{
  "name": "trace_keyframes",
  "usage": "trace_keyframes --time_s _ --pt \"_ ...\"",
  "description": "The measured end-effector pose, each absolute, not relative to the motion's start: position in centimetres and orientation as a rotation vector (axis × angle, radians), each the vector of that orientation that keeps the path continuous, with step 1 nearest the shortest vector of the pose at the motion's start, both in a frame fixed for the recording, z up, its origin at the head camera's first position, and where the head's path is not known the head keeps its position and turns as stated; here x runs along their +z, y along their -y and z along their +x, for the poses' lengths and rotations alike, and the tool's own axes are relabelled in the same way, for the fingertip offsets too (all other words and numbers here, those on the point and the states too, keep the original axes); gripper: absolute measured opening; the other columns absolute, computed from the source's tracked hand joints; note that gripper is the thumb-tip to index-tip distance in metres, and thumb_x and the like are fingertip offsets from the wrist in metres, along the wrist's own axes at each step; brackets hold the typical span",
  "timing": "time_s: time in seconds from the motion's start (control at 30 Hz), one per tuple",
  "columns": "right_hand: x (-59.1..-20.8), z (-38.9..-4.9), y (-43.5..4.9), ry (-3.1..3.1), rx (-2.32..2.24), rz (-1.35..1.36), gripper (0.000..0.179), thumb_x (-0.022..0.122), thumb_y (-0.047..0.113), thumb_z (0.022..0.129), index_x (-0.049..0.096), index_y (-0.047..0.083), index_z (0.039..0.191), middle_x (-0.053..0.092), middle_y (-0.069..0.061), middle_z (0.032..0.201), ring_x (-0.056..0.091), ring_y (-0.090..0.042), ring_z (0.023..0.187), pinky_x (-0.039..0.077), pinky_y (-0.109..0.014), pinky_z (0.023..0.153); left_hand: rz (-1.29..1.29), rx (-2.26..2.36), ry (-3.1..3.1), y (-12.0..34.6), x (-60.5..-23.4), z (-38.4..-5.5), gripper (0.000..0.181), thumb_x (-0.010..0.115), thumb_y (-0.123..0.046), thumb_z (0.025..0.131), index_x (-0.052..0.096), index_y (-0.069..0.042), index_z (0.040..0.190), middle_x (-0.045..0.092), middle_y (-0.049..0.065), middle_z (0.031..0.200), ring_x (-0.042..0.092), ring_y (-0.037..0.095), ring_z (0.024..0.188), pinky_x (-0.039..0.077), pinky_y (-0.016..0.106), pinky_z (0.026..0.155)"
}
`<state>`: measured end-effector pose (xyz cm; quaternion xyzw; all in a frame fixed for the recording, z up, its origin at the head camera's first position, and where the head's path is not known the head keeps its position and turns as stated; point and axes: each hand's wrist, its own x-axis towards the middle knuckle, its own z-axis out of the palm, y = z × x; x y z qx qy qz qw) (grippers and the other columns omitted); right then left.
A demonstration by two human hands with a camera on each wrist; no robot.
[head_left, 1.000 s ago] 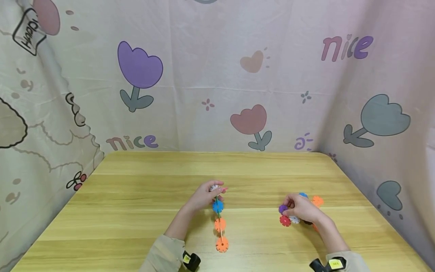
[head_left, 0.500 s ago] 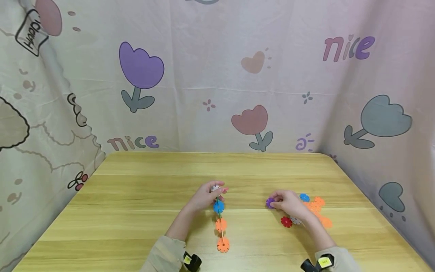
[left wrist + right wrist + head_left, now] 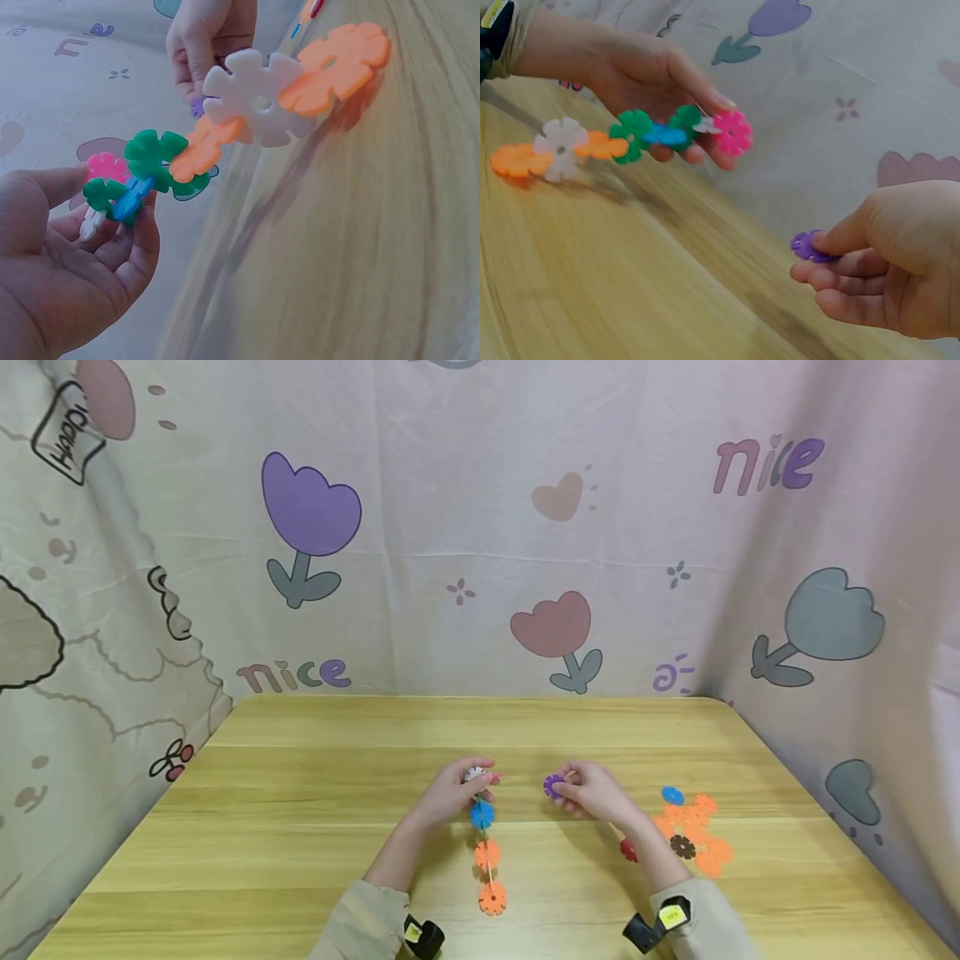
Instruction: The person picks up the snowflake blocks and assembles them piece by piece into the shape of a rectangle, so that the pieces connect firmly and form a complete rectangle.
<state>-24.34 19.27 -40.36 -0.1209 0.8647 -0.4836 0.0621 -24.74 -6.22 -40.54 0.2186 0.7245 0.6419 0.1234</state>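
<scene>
My left hand (image 3: 454, 789) grips the far end of a chain of interlocked plastic snowflake discs, at its white, green and blue pieces. Beyond the fingertips a pink disc (image 3: 732, 133) caps that end. From there the chain runs through a green disc (image 3: 156, 154), an orange one and a large-looking white disc (image 3: 259, 99) to an orange end disc (image 3: 492, 898) nearest me. Between thumb and fingers my right hand (image 3: 594, 789) pinches a purple snowflake disc (image 3: 553, 787), held apart from the chain, to the right of the pink disc.
On the table's right lies a loose pile of orange discs (image 3: 708, 853) with a brown disc (image 3: 682, 847) among them. A blue disc (image 3: 672, 796) lies behind, and a red disc (image 3: 628, 850) is partly covered by my right forearm. A patterned curtain (image 3: 450, 510) stands behind the table.
My right hand has lifted the purple disc from beside the pile and carried it left towards the chain. My left hand and the chain have stayed in place.
</scene>
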Motion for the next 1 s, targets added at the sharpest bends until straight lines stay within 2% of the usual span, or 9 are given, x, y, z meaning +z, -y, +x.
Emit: trace_keyframes --time_s 0.1,0.23,0.4,0.63,0.8,0.9,1.0 --pt "-40.3 -24.5 -18.3 -2.566 -1.529 -0.375 0.015 0.059 0.006 0.090 0.053 -0.004 0.099 0.063 -0.011 0.073 0.058 -0.018 0.059 0.050 -0.027 0.049 0.618 1.871 -2.119 6.2 -40.6 -24.8 0.040 0.045 -0.015 0.099 0.042 0.010 0.130 0.057 0.027 0.116 0.061 0.035 0.085 0.043 0.026 0.058" --pt "-40.1 -24.6 -17.1 -2.503 -1.626 -0.402 0.018 0.060 0.006 0.089 0.053 -0.006 0.101 0.063 -0.019 0.075 0.057 -0.022 0.060 0.049 -0.028 0.051 0.589 1.863 -2.122 6.2 -40.5 -24.7 0.040 0.046 -0.015 0.098 0.042 0.009 0.130 0.057 0.028 0.112 0.062 0.031 0.084 0.043 0.026 0.060" --pt "-39.3 -24.4 -15.5 -2.435 -1.715 -0.418 0.019 0.060 0.005 0.089 0.053 -0.008 0.102 0.062 -0.028 0.078 0.056 -0.025 0.061 0.049 -0.032 0.054 0.594 1.861 -2.111 6.2 -39.8 -24.2 0.037 0.044 -0.011 0.098 0.043 0.011 0.128 0.057 0.030 0.112 0.060 0.039 0.087 0.046 0.029 0.064" --pt "-39.9 -24.7 -14.4 -2.406 -1.821 -0.362 0.024 0.061 0.007 0.088 0.056 -0.008 0.107 0.063 -0.020 0.073 0.054 -0.022 0.058 0.047 -0.028 0.052 0.601 1.851 -2.082 6.1 -40.6 -24.8 0.041 0.043 -0.017 0.099 0.040 0.009 0.132 0.054 0.028 0.120 0.061 0.034 0.089 0.049 0.030 0.069" --pt "-39.9 -24.6 -14.3 -2.380 -1.840 -0.349 0.025 0.060 0.006 0.089 0.055 -0.008 0.109 0.062 -0.025 0.076 0.055 -0.021 0.058 0.049 -0.030 0.053 0.595 1.852 -2.081 6.1 -40.6 -24.9 0.042 0.043 -0.017 0.100 0.040 0.009 0.132 0.059 0.026 0.106 0.060 0.037 0.088 0.048 0.031 0.067" --pt "-40.0 -24.7 -14.2 -2.356 -1.853 -0.361 0.027 0.059 0.005 0.090 0.054 -0.009 0.112 0.062 -0.027 0.078 0.056 -0.020 0.058 0.050 -0.032 0.054 0.586 1.843 -2.086 6.1 -40.6 -24.9 0.041 0.044 -0.017 0.099 0.041 0.009 0.132 0.060 0.022 0.100 0.061 0.032 0.084 0.047 0.029 0.066" --pt "-40.0 -24.7 -14.2 -2.348 -1.867 -0.369 0.027 0.059 0.005 0.090 0.053 -0.009 0.112 0.062 -0.027 0.078 0.056 -0.019 0.058 0.050 -0.032 0.055 0.588 1.831 -2.094 6.1 -40.6 -24.9 0.041 0.045 -0.016 0.099 0.041 0.008 0.131 0.059 0.025 0.101 0.061 0.025 0.082 0.046 0.027 0.065"
